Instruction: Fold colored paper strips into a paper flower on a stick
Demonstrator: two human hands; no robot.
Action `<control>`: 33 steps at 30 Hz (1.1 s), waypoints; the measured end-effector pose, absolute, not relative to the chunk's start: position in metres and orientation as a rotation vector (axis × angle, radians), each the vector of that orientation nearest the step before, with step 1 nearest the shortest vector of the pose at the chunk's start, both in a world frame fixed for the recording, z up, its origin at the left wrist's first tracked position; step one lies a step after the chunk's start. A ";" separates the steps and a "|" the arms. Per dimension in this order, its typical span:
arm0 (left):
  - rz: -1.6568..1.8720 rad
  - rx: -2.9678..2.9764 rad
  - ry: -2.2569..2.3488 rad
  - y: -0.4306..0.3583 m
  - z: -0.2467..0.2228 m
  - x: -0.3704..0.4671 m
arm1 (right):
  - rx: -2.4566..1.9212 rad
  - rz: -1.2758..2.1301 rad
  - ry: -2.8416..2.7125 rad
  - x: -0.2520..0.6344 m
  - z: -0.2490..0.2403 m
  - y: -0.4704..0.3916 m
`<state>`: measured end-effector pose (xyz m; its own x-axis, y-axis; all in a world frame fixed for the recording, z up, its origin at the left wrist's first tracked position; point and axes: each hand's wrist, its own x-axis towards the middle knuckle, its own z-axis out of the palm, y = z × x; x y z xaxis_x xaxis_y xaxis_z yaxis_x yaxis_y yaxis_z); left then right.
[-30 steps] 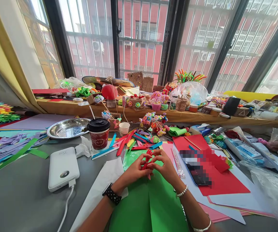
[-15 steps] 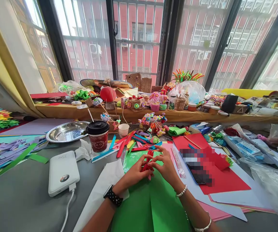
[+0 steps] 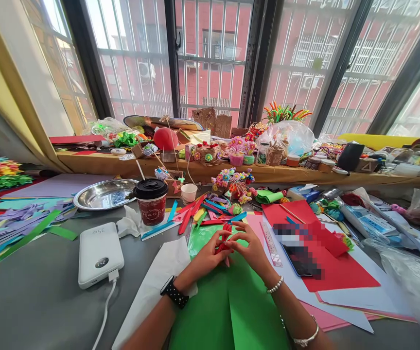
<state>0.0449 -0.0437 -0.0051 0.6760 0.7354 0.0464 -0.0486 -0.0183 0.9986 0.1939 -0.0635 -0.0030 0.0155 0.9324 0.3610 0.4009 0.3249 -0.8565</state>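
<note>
Between my two hands is a small red folded paper piece (image 3: 226, 233), partly covered by my fingers. My left hand (image 3: 210, 255) closes its fingers on the paper's left side, the thumb pressed near its lower end. My right hand (image 3: 245, 245) pinches it from the right with bent fingers. Below them lies a large green paper sheet (image 3: 210, 311) with a crease or overlapping edge down its middle. Just beyond the hands, several red, blue and yellow paper strips (image 3: 185, 221) are heaped.
A lidded paper cup (image 3: 150, 209) with a straw, a metal plate (image 3: 104, 194) and a white power bank (image 3: 100, 255) with a cable stand at left. At right are a ruler (image 3: 272, 248), a phone (image 3: 299, 262) and red paper (image 3: 348, 274). Crafts crowd the sill (image 3: 210, 169).
The view has shifted slightly, so the scene sits a little further right. Both hands stay on the red paper, with only slight finger movement.
</note>
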 end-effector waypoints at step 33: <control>0.746 1.363 0.462 -0.047 0.007 0.042 | -1.092 0.945 -1.397 0.190 -0.003 -0.066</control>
<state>0.0422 -0.0468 0.0067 0.6925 0.7111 0.1215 -0.2076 0.0351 0.9776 0.1900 -0.0660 -0.0034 -0.0040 0.9642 0.2652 0.1123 0.2640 -0.9580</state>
